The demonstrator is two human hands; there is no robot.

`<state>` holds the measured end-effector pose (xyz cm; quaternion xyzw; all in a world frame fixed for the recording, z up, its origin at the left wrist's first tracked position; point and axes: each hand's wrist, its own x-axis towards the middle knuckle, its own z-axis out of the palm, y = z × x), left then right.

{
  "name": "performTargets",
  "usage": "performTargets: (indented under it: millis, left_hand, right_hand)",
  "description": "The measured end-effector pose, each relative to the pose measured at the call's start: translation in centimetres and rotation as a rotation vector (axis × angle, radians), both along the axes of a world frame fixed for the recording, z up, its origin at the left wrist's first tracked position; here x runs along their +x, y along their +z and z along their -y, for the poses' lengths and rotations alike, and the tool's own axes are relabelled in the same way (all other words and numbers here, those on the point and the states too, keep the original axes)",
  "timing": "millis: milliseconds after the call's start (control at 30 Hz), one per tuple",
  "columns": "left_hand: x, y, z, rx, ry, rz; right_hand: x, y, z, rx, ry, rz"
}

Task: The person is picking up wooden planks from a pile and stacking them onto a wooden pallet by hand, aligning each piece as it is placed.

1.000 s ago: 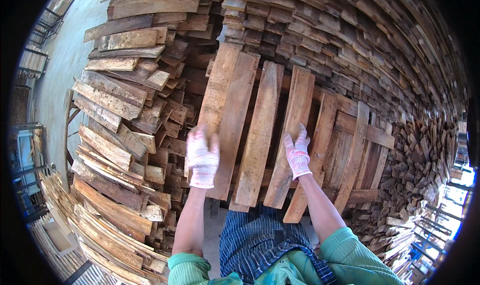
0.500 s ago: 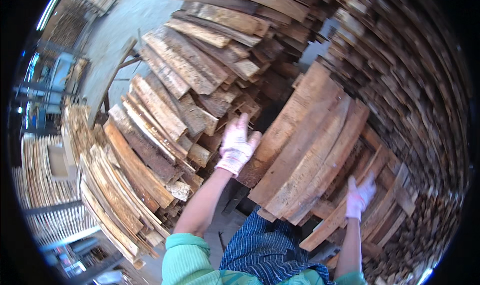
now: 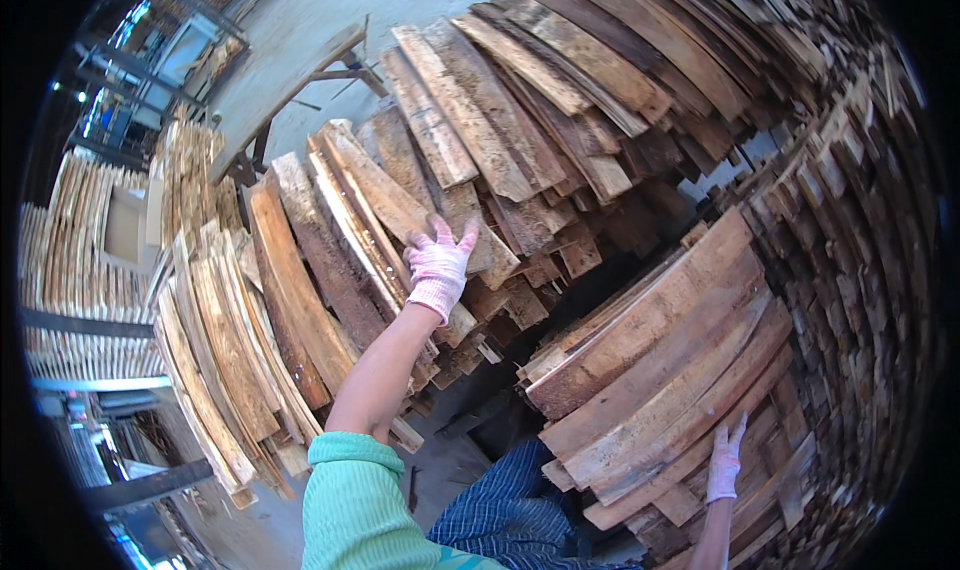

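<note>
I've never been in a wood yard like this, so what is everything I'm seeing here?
loose plank heap: many, grey-brown, upper middle, fanned out
leaning boards: several, tan, right of centre, side by side
stacked wood wall: many short pieces, dark brown, right edge
thin slat bundles: many, pale tan, left
wooden trestle: one, grey, upper left on concrete floor
green sleeve: one, bottom centre
left hand: pink-white glove, fingers spread, on the plank heap
right hand: same glove, flat on the leaning boards

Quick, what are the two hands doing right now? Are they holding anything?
Left hand: open, fingers spread, reaching onto the heap of rough planks, gripping nothing.
Right hand: open, flat against the leaning boards, gripping nothing.
</note>
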<state>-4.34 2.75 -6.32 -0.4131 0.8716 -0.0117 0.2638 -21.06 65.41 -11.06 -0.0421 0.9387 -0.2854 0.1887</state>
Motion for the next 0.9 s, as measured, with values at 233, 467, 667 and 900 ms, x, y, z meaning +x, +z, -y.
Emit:
performTargets:
  millis: [233,467,667,900]
  left_hand:
    - [3.4,3.8,1.9,-0.076,-0.087,-0.138]
    - [7.1,11.6,-4.2,-0.323,-0.271,-0.441]
    - [14.7,13.6,-17.4,-0.176,-0.335,-0.747]
    - [16.3,7.8,-13.3,0.555,0.658,-1.213]
  right_hand:
    - [-2.8,11.1,19.8,-0.064,0.35,-0.257]
    - [7.0,9.8,49.6,-0.858,0.137,1.324]
    - [18.1,8.1,48.7,-1.017,0.001,2.115]
    - [17.0,6.0,38.4,-0.54,0.119,1.539]
